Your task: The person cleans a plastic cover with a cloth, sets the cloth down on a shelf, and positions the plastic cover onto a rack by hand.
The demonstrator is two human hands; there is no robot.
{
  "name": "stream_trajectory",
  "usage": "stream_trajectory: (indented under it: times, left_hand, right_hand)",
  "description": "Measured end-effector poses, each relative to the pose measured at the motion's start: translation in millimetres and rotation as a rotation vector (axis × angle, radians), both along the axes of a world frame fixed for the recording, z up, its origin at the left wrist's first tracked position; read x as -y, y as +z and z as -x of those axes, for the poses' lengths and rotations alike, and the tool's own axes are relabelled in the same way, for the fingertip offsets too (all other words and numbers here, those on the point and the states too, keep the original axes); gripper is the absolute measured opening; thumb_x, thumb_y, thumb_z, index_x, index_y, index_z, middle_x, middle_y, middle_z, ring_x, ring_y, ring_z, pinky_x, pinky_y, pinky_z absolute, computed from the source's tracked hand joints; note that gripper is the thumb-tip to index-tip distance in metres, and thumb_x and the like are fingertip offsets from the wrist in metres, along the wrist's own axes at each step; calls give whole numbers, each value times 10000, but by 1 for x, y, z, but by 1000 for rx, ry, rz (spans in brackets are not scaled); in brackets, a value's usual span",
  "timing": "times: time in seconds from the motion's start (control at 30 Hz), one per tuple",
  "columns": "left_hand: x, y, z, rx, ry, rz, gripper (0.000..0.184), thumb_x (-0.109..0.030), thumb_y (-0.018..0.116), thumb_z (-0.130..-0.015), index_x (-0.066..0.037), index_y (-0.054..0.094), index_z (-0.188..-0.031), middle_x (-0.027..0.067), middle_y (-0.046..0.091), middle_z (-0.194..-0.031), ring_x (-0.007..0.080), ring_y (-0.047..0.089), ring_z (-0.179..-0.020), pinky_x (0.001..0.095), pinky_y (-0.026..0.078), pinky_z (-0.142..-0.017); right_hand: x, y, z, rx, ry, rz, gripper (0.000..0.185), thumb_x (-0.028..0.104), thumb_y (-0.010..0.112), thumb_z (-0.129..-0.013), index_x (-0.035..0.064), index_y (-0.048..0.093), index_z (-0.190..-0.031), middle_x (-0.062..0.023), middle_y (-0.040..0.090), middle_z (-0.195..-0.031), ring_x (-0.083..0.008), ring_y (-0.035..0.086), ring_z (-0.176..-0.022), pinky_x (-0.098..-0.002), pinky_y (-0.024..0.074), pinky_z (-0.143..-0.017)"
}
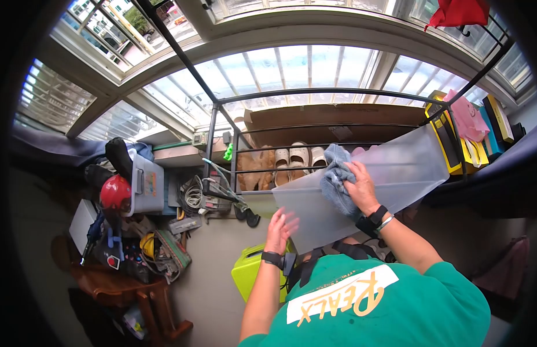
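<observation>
My right hand (362, 186) is closed around a bunched grey-blue cloth (338, 179), which lies against a translucent plastic sheet (378, 194). The sheet slopes across the front of a black metal rack (320, 91) and covers part of its shelf. Just off the sheet's left edge, my left hand (278, 231) is raised with its fingers apart and slightly blurred, holding nothing. Several pale clogs (298, 155) and a pair of tan furry shoes (257, 169) stand on the rack, left of the cloth.
Yellow boxes (445, 130) with a pink bag (466, 115) stand at the rack's right end. On the floor is a lime-green case (248, 272). To the left are a grey storage bin (148, 184), a red helmet (116, 192) and a brown wooden stool (115, 283). Windows line the back.
</observation>
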State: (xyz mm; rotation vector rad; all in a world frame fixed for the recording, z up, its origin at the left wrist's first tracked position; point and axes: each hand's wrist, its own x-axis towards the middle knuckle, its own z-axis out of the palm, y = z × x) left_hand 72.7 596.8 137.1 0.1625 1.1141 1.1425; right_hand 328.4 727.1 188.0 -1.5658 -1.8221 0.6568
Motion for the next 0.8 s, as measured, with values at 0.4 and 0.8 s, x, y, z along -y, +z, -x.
stream_trajectory:
  times: [0.4, 0.8]
  left_hand:
    - [-43, 1, 9, 173, -158, -62, 556, -505, 373, -974, -261, 263, -1460, 138, 415, -1408, 342, 486, -1214, 522, 423, -962]
    - [-51, -4, -2, 368, -145, -61, 613, -581, 250, -960, -190, 323, -1427, 86, 383, -1436, 306, 419, -1277, 599, 328, -1020]
  right_hand:
    - [0, -5, 23, 215, 77, 71, 537, 183, 718, -721, 192, 562, -1235, -183, 464, -1308, -393, 499, -1095, -435, 436, -945]
    - [26, 7, 97, 282, 552, 11, 466, 85, 693, -627, 166, 639, -1082, -87, 541, -1231, -338, 519, -1055, -433, 456, -892]
